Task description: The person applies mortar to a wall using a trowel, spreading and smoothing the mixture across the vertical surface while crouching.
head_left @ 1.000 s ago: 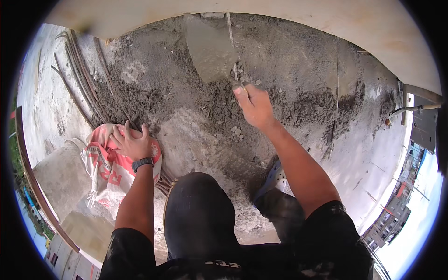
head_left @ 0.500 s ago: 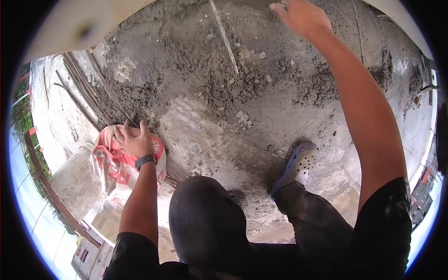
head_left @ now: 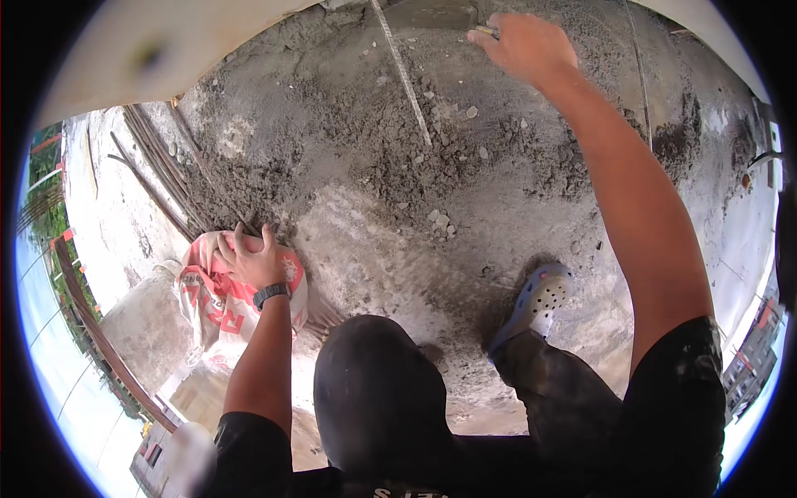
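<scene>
Sack (head_left: 222,314) red/wht; clog (head_left: 545,292) blu/wht w/ dk dots; mortar (head_left: 332,149) gry.

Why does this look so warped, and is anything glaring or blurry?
Head view: the fisheye lens bows straight edges, like the brown beam; head view: the lower-left sky glares almost white; head view: a pale round blur, its cause unclear, shows beside the left sleeve, while the left hand looks fairly sharp.
</scene>
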The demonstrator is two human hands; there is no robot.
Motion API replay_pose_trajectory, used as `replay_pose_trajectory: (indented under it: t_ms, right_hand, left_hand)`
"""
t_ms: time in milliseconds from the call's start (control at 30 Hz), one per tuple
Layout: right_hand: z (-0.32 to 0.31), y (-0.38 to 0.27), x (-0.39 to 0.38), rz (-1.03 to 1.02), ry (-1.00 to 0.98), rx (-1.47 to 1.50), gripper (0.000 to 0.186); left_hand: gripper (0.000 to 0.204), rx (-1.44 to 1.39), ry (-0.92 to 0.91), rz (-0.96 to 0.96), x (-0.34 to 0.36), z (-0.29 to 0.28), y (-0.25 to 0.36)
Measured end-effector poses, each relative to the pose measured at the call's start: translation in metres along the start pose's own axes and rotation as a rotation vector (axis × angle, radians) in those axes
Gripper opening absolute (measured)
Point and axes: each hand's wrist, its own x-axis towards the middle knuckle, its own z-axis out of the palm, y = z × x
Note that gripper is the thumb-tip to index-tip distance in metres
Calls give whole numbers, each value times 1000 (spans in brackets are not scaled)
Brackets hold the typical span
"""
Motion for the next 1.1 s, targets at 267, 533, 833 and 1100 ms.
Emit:
replay_pose_trajectory:
  t_ms: [267, 533, 833, 1100]
  right_hand:
    - [2, 27, 2, 82, 8, 16, 70]
    - [-70, 98, -78, 74, -131, -13, 62]
    - [-114, 260, -457, 696, -122, 223, 53]
    - [23, 92, -903, 1644, -5, 480, 70]
  left_hand:
    - [61, 27, -24, -9, 1, 1, -4]
    - [62, 15, -35, 4, 0, -5, 5]
    - [98, 162, -295, -44, 13, -26, 6]
    - [91, -882, -514, 619, -69, -154, 249]
